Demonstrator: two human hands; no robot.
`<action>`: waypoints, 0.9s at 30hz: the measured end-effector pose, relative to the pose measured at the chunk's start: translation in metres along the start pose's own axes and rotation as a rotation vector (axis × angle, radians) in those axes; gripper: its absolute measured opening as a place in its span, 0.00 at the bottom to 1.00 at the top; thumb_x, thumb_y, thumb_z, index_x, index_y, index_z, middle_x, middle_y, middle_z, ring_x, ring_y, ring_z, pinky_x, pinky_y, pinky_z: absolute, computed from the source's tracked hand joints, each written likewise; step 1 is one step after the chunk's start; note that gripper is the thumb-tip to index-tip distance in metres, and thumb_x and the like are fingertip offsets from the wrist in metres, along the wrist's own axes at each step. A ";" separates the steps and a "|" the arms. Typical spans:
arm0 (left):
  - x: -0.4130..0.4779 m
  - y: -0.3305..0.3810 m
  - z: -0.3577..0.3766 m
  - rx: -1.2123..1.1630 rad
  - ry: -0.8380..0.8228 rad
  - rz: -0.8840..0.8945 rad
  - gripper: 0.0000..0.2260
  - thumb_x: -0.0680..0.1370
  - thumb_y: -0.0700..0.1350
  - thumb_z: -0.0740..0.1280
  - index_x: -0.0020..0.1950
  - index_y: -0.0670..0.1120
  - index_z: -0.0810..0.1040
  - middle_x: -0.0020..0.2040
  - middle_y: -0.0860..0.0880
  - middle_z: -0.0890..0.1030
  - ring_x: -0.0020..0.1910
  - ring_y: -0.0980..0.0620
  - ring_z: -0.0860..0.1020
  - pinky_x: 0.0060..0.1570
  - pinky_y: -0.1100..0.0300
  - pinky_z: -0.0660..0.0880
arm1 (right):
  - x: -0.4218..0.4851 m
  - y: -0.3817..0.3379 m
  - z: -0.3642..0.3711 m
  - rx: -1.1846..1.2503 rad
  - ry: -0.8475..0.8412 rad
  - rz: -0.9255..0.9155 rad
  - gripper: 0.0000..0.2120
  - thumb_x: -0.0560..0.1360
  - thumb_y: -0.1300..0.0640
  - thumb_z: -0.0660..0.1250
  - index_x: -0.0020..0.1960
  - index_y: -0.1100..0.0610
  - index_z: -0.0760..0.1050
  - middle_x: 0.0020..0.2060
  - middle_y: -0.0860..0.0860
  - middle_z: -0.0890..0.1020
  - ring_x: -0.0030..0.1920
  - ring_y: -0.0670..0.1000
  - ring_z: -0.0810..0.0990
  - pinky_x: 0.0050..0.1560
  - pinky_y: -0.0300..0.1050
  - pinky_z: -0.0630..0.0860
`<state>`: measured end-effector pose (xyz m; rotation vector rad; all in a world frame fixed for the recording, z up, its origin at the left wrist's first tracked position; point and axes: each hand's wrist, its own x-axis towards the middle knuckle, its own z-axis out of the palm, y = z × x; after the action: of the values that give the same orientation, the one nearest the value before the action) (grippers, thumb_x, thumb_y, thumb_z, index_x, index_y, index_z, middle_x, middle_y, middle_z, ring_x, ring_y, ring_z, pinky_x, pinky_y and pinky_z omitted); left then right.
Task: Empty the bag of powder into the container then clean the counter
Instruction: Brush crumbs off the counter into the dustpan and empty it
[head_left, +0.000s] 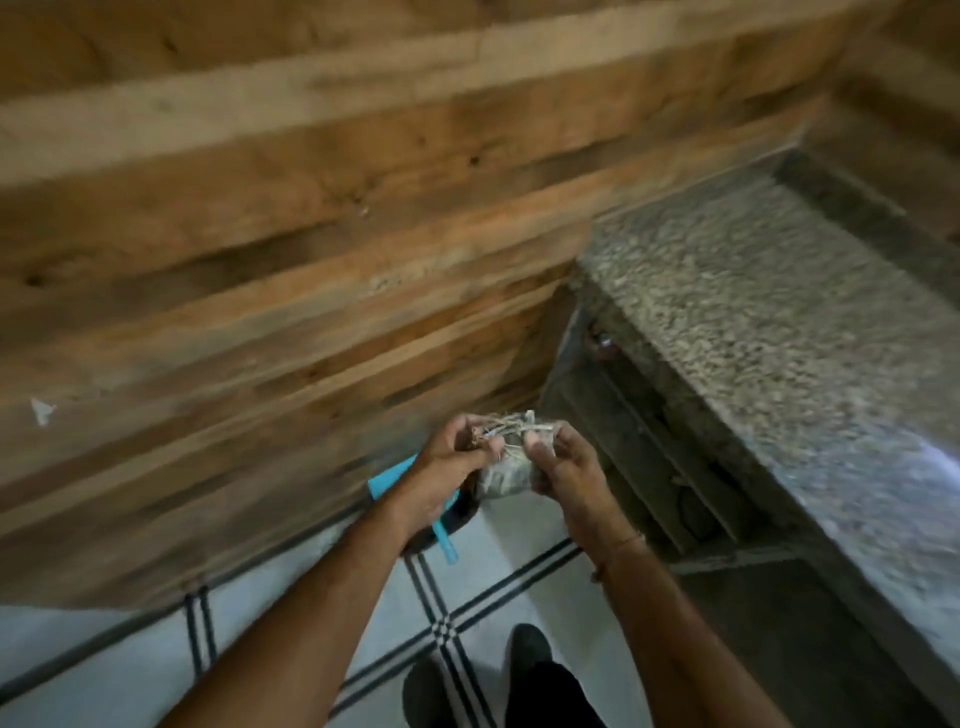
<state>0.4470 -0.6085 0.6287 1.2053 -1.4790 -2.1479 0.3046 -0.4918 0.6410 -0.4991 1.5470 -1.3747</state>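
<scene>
Watching from my station: wooden plank wall (260, 234) at left | blue plastic item (445, 540) low by the tiled floor (260, 654), partly hidden | left hand (451, 460) pinching the bag's string-tied top | bag (506, 475) held in the air between both hands, off the counter | right hand (563, 465) curled round its right side | granite counter (753, 291) at right.
</scene>
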 end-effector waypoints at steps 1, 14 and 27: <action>-0.002 0.018 0.012 -0.012 0.015 0.036 0.07 0.80 0.41 0.71 0.57 0.44 0.80 0.50 0.47 0.87 0.49 0.50 0.85 0.48 0.59 0.81 | -0.004 -0.013 -0.009 0.018 -0.001 -0.031 0.12 0.82 0.59 0.66 0.61 0.66 0.75 0.44 0.56 0.85 0.42 0.50 0.84 0.43 0.46 0.82; 0.052 0.122 0.188 -0.020 -0.060 0.133 0.09 0.82 0.45 0.68 0.50 0.41 0.84 0.45 0.44 0.88 0.44 0.49 0.86 0.42 0.57 0.82 | 0.006 -0.110 -0.149 0.184 0.188 -0.196 0.21 0.76 0.47 0.74 0.60 0.61 0.80 0.56 0.64 0.85 0.58 0.67 0.83 0.62 0.68 0.78; 0.152 0.114 0.285 0.293 -0.124 0.387 0.15 0.77 0.31 0.70 0.48 0.53 0.83 0.49 0.55 0.85 0.53 0.52 0.83 0.49 0.59 0.80 | 0.056 -0.114 -0.267 0.013 0.397 -0.255 0.09 0.81 0.60 0.64 0.57 0.51 0.67 0.38 0.53 0.75 0.33 0.54 0.74 0.37 0.56 0.76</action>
<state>0.1123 -0.5702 0.6930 0.7883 -1.9480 -1.8186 0.0210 -0.4304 0.6949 -0.4446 1.8366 -1.7583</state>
